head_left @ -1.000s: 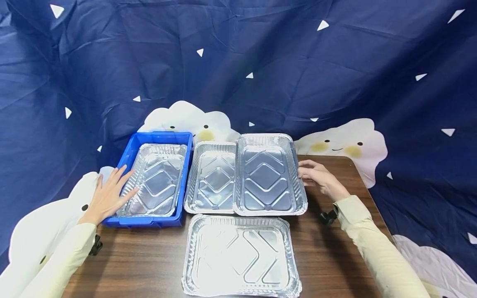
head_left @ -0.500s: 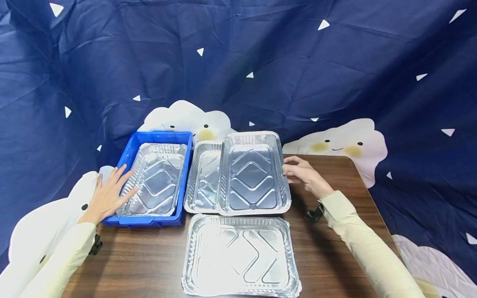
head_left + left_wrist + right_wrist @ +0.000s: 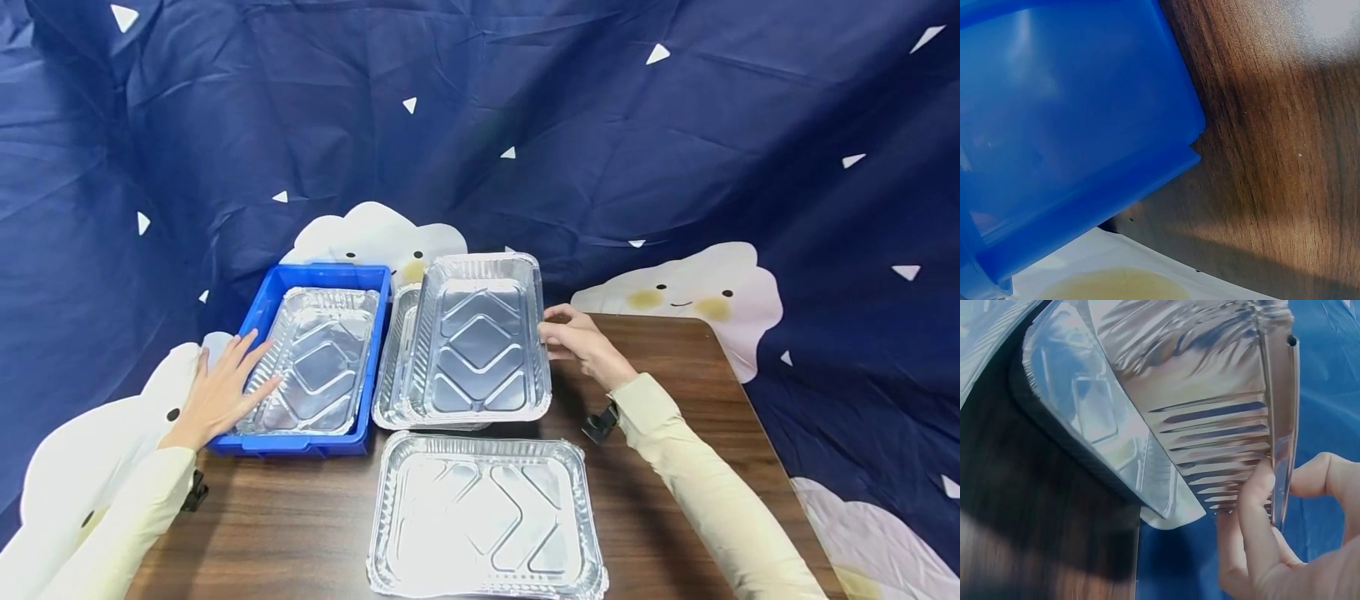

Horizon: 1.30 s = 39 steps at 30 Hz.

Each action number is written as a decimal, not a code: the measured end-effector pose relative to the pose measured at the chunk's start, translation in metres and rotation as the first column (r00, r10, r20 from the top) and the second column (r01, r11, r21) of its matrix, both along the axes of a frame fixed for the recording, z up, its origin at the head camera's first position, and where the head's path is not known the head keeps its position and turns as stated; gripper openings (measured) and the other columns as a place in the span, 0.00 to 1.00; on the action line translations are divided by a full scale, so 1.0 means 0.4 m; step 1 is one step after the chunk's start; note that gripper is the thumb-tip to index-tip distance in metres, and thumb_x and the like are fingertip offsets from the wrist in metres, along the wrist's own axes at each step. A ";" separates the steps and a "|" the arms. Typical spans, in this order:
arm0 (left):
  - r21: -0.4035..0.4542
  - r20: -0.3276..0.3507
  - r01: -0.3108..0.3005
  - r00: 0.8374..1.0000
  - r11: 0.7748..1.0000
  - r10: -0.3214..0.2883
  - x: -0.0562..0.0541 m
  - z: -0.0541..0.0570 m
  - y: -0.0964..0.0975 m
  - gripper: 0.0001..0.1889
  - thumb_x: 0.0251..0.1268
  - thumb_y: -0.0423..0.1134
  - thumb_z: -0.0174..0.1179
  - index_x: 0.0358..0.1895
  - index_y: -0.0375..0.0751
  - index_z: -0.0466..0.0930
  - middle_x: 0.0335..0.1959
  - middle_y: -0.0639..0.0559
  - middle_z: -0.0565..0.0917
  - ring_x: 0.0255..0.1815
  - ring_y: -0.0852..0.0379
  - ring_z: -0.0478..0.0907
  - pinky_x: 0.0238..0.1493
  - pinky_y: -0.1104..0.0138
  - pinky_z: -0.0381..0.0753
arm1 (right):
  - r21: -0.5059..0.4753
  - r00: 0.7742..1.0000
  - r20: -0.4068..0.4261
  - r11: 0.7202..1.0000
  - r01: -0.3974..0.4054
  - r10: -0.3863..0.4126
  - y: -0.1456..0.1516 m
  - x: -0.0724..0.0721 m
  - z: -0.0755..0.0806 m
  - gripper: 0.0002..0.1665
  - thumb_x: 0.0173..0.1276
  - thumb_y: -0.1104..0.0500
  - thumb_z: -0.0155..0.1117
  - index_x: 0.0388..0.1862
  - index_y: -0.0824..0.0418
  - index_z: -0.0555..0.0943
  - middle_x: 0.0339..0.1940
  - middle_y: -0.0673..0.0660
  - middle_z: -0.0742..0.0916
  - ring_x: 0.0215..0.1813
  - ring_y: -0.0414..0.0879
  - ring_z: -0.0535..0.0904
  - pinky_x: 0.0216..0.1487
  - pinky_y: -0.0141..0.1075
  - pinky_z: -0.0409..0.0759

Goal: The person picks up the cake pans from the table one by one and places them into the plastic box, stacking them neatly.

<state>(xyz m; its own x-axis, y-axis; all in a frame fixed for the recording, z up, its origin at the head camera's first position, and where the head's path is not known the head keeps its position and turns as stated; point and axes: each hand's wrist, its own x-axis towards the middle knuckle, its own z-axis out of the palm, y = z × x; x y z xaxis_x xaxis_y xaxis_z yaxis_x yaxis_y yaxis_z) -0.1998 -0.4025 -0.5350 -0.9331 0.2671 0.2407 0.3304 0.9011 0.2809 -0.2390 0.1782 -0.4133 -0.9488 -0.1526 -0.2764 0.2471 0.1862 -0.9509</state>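
The right hand (image 3: 581,340) pinches the rim of a foil tray (image 3: 480,333) between thumb and fingers, by its right side wall. That tray is held a little tilted, to the left of the hand, over a second foil tray (image 3: 393,379), whose left part and a bit of its front edge show from under it. I cannot tell whether the two touch anywhere.

The left hand (image 3: 217,396) lies spread across the left edge of a blue bin (image 3: 288,444), fingers reaching inward. Just to its right, inside the bin, sits another foil tray (image 3: 322,367); whether the fingertips touch it I cannot tell.

Between the hands and nearer the person, a fourth foil tray (image 3: 487,512) lies sideways, bright with glare. Pale sleeves (image 3: 697,475) cover both forearms, and a small black device (image 3: 600,422) sits under the right wrist.

Under everything is a brown wooden table (image 3: 675,375), bare wood showing right of the right hand. Beyond both hands hangs a dark blue cloth (image 3: 450,108) with white triangles and smiling clouds.
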 end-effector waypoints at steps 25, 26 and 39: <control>0.014 -0.019 0.005 1.000 1.000 -0.005 -0.010 0.002 0.001 0.39 0.75 0.56 0.60 0.81 0.40 0.64 0.84 0.33 0.58 0.81 0.26 0.53 0.76 0.28 0.29 | -0.063 0.998 0.024 0.996 0.063 -0.061 -0.245 -0.045 0.041 0.16 0.63 0.69 0.60 0.49 0.63 0.72 0.22 0.49 0.81 0.24 0.35 0.79 0.28 0.27 0.84; 0.011 -0.017 0.005 1.000 1.000 -0.005 -0.009 0.002 0.002 0.39 0.74 0.56 0.60 0.81 0.41 0.64 0.84 0.33 0.58 0.82 0.26 0.53 0.76 0.28 0.29 | -0.069 0.998 0.022 0.996 0.062 -0.061 -0.255 -0.045 0.040 0.15 0.64 0.69 0.61 0.49 0.64 0.72 0.22 0.50 0.81 0.24 0.35 0.79 0.28 0.27 0.84; 0.025 -0.011 0.012 1.000 1.000 -0.012 -0.006 -0.002 -0.001 0.38 0.76 0.57 0.59 0.81 0.41 0.64 0.84 0.32 0.57 0.82 0.27 0.51 0.77 0.29 0.27 | -0.046 1.000 0.022 0.999 0.013 -0.012 -0.376 -0.046 0.002 0.28 0.62 0.67 0.64 0.62 0.69 0.74 0.34 0.55 0.84 0.36 0.44 0.82 0.46 0.38 0.89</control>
<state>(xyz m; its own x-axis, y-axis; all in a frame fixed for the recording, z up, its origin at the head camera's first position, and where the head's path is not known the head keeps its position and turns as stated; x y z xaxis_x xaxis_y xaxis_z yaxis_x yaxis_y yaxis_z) -0.2021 -0.4027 -0.5360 -0.9273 0.2717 0.2576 0.3440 0.8897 0.3002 -0.2575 0.0279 -0.4126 -0.9446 -0.1536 -0.2900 0.2699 0.1393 -0.9528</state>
